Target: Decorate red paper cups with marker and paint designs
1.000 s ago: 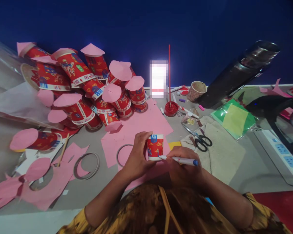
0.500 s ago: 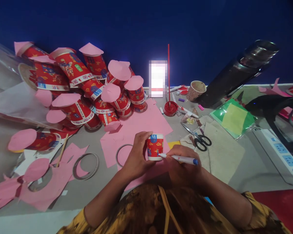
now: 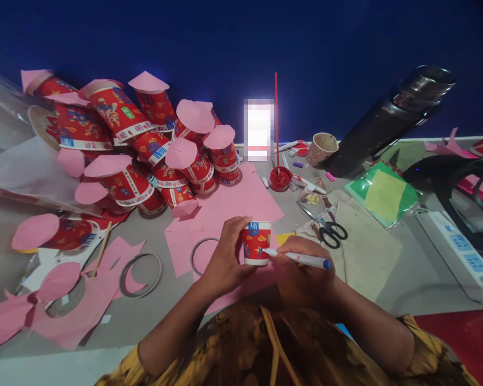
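A red paper cup point(image 3: 257, 244) with a white band and printed figures is gripped from its left side by my left hand point(image 3: 227, 257), thumb low and fingers up near the top edge. My right hand point(image 3: 306, 268) pinches a white marker point(image 3: 301, 258) with a blue end. The marker's tip points left and meets the cup's front, low on the printed side. Beneath both hands lie pink paper sheets point(image 3: 241, 201). A grey ring point(image 3: 197, 257) rests on the pink paper just left of my left hand.
Several red cups topped with pink paper cones point(image 3: 137, 139) are heaped at the back left. Scissors point(image 3: 330, 230), a red pot point(image 3: 280, 179) with a stick, a patterned cup point(image 3: 322, 149) and a black flask point(image 3: 386, 123) stand or lie right. A power strip point(image 3: 459, 252) is farther right.
The marker's tip has moved slightly up the cup's side and the marker has shifted a little right. My left hand keeps its grip on the cup.
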A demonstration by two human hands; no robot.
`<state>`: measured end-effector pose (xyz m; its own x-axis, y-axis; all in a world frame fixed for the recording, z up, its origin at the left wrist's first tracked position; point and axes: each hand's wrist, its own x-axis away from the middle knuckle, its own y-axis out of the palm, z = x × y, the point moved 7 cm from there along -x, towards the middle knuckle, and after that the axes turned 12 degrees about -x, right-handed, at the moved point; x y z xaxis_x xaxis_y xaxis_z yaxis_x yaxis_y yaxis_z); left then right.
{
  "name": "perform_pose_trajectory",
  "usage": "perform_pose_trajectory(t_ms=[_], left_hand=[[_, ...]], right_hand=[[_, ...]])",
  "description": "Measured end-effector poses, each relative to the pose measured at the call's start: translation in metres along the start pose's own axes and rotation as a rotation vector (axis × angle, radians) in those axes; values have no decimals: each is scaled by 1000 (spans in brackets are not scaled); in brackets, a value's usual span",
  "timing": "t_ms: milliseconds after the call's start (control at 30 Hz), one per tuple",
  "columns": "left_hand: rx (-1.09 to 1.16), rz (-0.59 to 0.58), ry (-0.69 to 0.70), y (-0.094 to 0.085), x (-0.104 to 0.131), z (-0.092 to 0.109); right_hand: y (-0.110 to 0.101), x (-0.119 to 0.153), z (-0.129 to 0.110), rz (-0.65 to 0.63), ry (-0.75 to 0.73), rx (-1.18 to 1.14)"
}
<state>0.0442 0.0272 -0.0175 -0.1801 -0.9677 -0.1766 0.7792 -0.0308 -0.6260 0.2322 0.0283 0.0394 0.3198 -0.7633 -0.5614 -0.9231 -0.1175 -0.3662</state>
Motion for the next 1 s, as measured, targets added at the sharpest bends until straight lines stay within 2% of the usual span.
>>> perform_pose_trajectory(t_ms=[467,1000], left_hand=[[7,-16,12,2,0,-1],[70,-18,9,1,4,-3]], right_hand=[[2,1,0,10,-33,-81],[-5,-3,-5,-2,-30,14]])
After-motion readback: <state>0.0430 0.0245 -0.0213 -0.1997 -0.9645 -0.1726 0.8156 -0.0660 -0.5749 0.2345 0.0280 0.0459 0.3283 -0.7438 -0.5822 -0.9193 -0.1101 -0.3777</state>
